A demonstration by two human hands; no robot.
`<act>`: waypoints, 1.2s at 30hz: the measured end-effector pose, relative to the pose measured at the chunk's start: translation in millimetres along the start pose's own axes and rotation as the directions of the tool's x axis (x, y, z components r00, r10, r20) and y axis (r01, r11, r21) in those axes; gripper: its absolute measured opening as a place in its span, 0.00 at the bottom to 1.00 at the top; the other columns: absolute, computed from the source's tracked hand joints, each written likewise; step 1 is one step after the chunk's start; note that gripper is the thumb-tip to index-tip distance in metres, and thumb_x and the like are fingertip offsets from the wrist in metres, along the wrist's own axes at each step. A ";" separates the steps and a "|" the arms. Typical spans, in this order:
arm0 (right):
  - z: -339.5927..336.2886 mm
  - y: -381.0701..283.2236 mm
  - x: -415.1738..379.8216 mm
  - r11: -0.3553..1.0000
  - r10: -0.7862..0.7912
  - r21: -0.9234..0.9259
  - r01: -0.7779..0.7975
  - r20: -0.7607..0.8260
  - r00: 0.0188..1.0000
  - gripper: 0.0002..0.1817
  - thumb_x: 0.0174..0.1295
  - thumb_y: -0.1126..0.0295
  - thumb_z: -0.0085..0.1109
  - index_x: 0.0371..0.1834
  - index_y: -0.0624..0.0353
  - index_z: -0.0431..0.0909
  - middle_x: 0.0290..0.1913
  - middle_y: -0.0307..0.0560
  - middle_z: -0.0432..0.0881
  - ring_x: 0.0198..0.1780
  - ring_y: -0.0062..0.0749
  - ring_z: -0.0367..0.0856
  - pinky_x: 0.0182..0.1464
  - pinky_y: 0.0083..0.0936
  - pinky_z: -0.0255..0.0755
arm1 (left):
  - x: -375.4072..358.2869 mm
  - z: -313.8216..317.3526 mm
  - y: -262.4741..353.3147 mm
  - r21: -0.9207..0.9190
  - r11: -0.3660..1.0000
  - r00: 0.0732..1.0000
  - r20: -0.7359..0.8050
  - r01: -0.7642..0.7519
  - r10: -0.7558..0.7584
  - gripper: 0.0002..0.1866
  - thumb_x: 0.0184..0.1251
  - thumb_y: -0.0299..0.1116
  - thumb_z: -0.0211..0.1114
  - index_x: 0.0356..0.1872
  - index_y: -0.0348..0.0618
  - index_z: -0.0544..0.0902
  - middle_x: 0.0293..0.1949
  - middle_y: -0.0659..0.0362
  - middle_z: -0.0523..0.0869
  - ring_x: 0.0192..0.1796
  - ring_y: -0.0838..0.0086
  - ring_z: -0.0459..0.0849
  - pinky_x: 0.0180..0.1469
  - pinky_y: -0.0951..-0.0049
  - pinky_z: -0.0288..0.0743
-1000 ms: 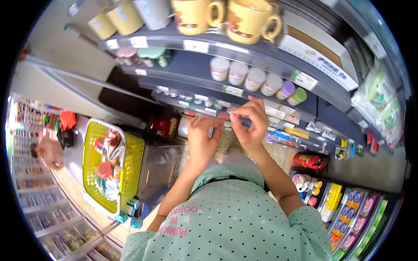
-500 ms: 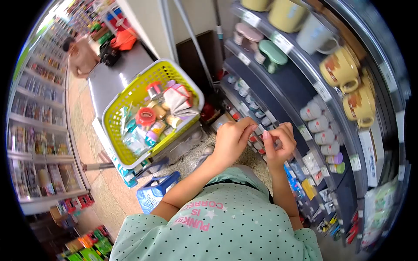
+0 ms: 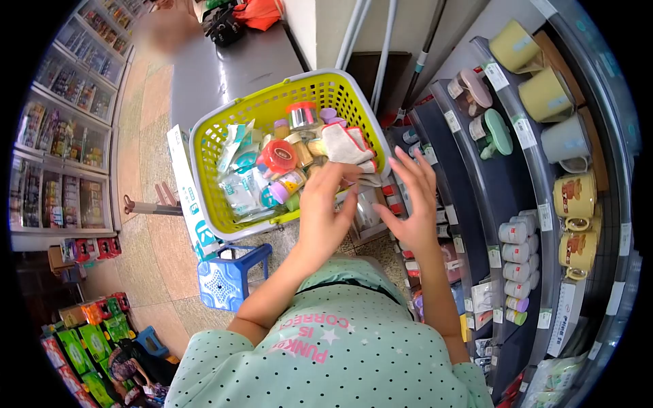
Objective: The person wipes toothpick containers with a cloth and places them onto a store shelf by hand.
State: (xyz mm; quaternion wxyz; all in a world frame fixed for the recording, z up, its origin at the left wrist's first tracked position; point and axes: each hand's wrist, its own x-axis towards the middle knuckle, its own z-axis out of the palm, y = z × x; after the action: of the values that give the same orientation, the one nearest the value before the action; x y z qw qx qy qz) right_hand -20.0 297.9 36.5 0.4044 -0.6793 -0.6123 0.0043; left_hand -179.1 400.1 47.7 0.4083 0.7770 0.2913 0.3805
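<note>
Head view: the basket (image 3: 262, 109) sits before the tabletop (image 3: 235, 64); stiff, probably heavy when loaded, best held by opposite rims. Left grip (image 3: 326, 204), loosely curled, thumb parted, overlaps its near rim; right grip (image 3: 416, 204), fingers spread, empty, beside it.

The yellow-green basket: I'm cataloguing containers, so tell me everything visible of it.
The yellow-green basket looks like plastic, with perforated walls, a pale grey rim and an open top. It sits mouth-up at the grey counter; its support is hidden. Packets, a red-lidded container and a red-edged cloth lie inside. The left hand overlaps its near side in view; whether they touch is unclear.
</note>
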 end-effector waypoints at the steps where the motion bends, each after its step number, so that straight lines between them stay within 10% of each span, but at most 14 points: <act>1: 7.2 2.0 5.8 1.000 0.007 -0.014 -0.007 0.040 0.999 0.43 0.44 0.71 0.78 0.70 0.51 0.75 0.74 0.46 0.70 0.77 0.58 0.59 0.76 0.51 0.57 | 0.3 -4.0 -9.2 0.042 0.999 1.000 -0.009 0.007 -0.007 0.16 0.56 0.15 0.65 0.47 0.36 0.82 0.39 0.53 0.84 0.41 0.63 0.83 0.49 0.66 0.76; 8: 41.2 15.7 36.1 0.994 0.052 -0.106 -0.026 0.246 0.968 0.42 0.43 0.72 0.79 0.68 0.43 0.75 0.75 0.39 0.69 0.80 0.59 0.54 0.77 0.57 0.52 | 1.2 -11.0 -50.1 0.106 0.987 0.993 0.007 0.119 -0.121 0.11 0.56 0.24 0.68 0.41 0.39 0.80 0.40 0.52 0.83 0.46 0.52 0.81 0.48 0.55 0.73; 17: 60.0 36.9 34.7 0.990 0.065 -0.132 -0.043 0.167 0.984 0.16 0.45 0.76 0.73 0.40 0.52 0.87 0.47 0.39 0.87 0.63 0.44 0.77 0.74 0.54 0.58 | 2.4 -14.0 -82.2 0.231 0.953 0.969 0.109 0.194 -0.223 0.11 0.59 0.33 0.72 0.40 0.41 0.84 0.41 0.53 0.88 0.47 0.54 0.82 0.47 0.55 0.72; 26: 42.1 -0.8 34.4 0.956 0.231 0.170 -0.240 0.069 0.970 0.14 0.49 0.76 0.70 0.41 0.58 0.86 0.47 0.45 0.89 0.57 0.44 0.84 0.76 0.56 0.55 | 12.4 -14.1 -85.9 -0.358 0.854 0.910 0.313 0.378 -0.271 0.39 0.57 0.31 0.78 0.70 0.37 0.71 0.59 0.54 0.85 0.63 0.70 0.80 0.64 0.69 0.71; 36: 11.4 -23.5 34.7 0.983 0.085 0.148 -0.111 0.171 0.982 0.14 0.44 0.76 0.70 0.37 0.54 0.87 0.45 0.42 0.88 0.54 0.39 0.83 0.73 0.54 0.59 | 20.3 -25.2 -61.3 -0.497 0.795 0.921 0.339 0.346 -0.189 0.39 0.42 0.23 0.77 0.63 0.41 0.77 0.54 0.59 0.85 0.61 0.71 0.80 0.70 0.65 0.66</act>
State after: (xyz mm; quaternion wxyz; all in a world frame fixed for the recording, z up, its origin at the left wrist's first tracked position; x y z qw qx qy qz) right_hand -36.5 331.2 58.9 0.4042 -0.6720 -0.6070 0.1286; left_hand -197.7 456.5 11.8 0.6995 0.6222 0.2190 0.2750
